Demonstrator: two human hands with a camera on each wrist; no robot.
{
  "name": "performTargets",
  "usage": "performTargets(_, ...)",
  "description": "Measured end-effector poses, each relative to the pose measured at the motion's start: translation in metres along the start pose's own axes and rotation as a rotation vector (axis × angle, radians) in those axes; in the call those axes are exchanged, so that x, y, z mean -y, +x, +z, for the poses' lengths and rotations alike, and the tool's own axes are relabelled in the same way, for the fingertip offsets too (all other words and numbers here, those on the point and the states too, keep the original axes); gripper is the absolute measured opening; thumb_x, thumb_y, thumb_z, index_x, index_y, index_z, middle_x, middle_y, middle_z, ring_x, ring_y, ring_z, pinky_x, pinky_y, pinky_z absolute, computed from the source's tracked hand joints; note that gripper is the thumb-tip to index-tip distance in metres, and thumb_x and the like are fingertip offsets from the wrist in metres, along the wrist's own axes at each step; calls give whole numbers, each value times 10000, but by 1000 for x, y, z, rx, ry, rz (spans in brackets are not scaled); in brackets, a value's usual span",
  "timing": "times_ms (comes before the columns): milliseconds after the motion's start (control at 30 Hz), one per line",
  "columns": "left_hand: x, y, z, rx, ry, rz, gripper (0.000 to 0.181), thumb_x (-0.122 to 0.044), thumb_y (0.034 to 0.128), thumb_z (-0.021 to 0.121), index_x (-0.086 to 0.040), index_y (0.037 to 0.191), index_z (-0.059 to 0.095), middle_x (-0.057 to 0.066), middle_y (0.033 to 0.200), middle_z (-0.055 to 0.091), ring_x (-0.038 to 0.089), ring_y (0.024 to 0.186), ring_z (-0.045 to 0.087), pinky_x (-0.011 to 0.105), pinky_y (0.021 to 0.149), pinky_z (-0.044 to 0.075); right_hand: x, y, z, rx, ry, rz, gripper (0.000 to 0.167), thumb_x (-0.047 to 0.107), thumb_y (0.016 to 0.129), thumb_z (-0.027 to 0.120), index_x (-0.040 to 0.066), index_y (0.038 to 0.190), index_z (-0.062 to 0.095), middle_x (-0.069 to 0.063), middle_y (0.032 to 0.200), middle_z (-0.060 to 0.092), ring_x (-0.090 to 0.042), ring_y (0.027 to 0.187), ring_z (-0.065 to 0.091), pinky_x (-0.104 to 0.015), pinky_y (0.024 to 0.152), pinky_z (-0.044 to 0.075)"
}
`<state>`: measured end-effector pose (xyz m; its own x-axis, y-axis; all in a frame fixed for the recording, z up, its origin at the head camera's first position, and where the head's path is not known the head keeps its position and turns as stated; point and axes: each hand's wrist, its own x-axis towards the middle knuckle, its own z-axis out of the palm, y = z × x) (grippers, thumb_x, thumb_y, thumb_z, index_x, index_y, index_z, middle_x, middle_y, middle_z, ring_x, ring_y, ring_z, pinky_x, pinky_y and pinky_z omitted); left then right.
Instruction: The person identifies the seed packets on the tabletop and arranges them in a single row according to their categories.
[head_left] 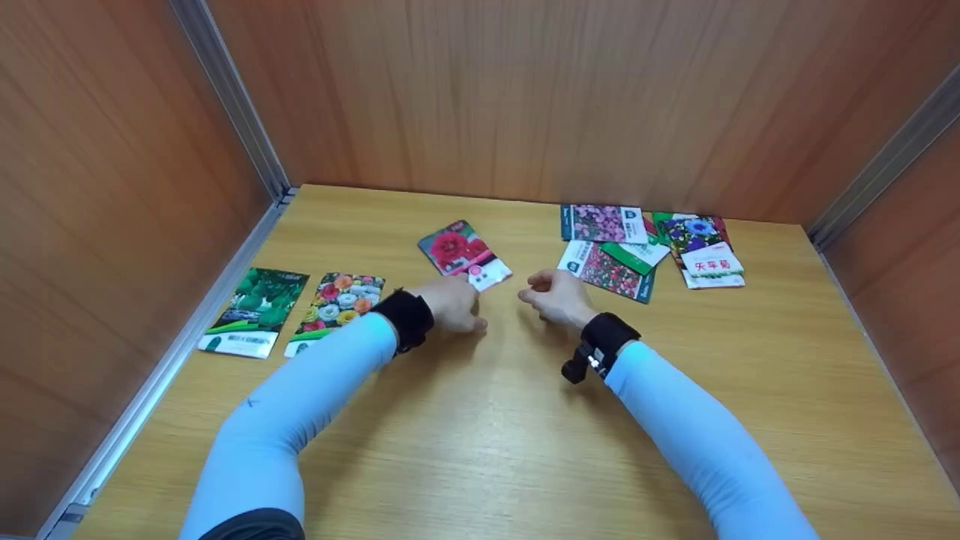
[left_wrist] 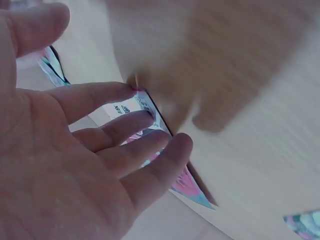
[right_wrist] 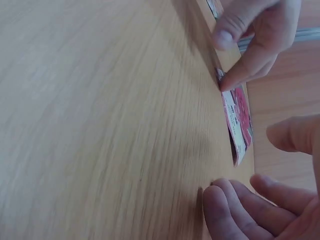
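Sleeves [head_left: 262,420] nearest, red packet [head_left: 463,255] at left fingertip

Touching the near edge of the red packet, flat on the counter [head_left: 487,450], with the left grip [head_left: 452,304], released, fingers outstretched. Holding nothing with the right grip [head_left: 559,298] either, fingers loosely curled, between the red packet and the overlapping packets [head_left: 615,271] near the back wall [head_left: 525,90]. To the left, side by side: green packet [head_left: 256,309], mixed-flower packet [head_left: 345,298].

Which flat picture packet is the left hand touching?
The flat rectangular packet with big red flowers and a white end, lying alone. The left hand touches its edge; the other packets lie off to either side.
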<state>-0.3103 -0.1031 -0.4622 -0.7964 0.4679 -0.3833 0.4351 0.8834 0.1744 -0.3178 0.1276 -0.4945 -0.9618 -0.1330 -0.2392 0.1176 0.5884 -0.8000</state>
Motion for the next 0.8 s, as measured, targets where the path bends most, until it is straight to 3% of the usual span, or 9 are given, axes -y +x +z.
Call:
performTargets(100, -11, -3, 6, 7, -22, 75, 454, -504, 972, 727, -60, 1064, 736, 114, 1177, 588, 265, 995, 589, 431, 938, 523, 0, 4, 1, -14, 25, 19, 501, 279, 1005, 737, 30, 1423, 618, -149, 1305, 691, -250, 1093, 689, -337, 876, 592)
performTargets(200, -20, -6, 9, 28, -20, 145, 463, -501, 965, 737, -61, 1108, 734, 103, 1200, 562, 256, 1002, 582, 422, 931, 520, 1, 7, -1, -11, 51, 47, 542, 282, 1000, 742, 31, 1456, 590, -149, 1303, 691, -248, 1089, 685, -328, 867, 588)
performTargets(367, -26, -6, 10, 33, -5, 228, 413, -467, 958, 755, -72, 1080, 739, 102, 1172, 581, 247, 998, 561, 411, 908, 514, -2, 8, -6, -2, 183, 131, 538, 258, 1001, 744, 33, 1461, 577, -134, 1218, 665, -198, 895, 671, -305, 766, 603)
performTargets(533, -23, 0, 13, -10, -107, 288, 369, -362, 977, 760, -43, 1162, 766, 144, 1195, 684, 270, 1074, 615, 419, 960, 530, -10, 7, -6, 46, 265, 149, 371, 205, 1034, 708, 36, 1360, 661, -117, 1136, 691, -146, 700, 655, -285, 649, 612)
performTargets(633, -18, 3, 16, -91, -236, 241, 471, -303, 991, 747, 10, 1337, 686, 178, 1269, 682, 310, 1172, 629, 452, 1048, 518, -13, 5, -4, 59, 324, 130, 301, 161, 1045, 694, 38, 1319, 683, -121, 1098, 721, -158, 702, 680, -290, 651, 620)
performTargets(800, -4, 6, 19, -282, -550, 30, 756, -222, 987, 757, 13, 1596, 377, 208, 1431, 606, 343, 1324, 587, 471, 1171, 435, -13, -3, 1, 56, 424, 81, 269, 108, 1025, 714, 50, 1288, 708, -70, 1039, 766, -151, 760, 694, -283, 672, 619)
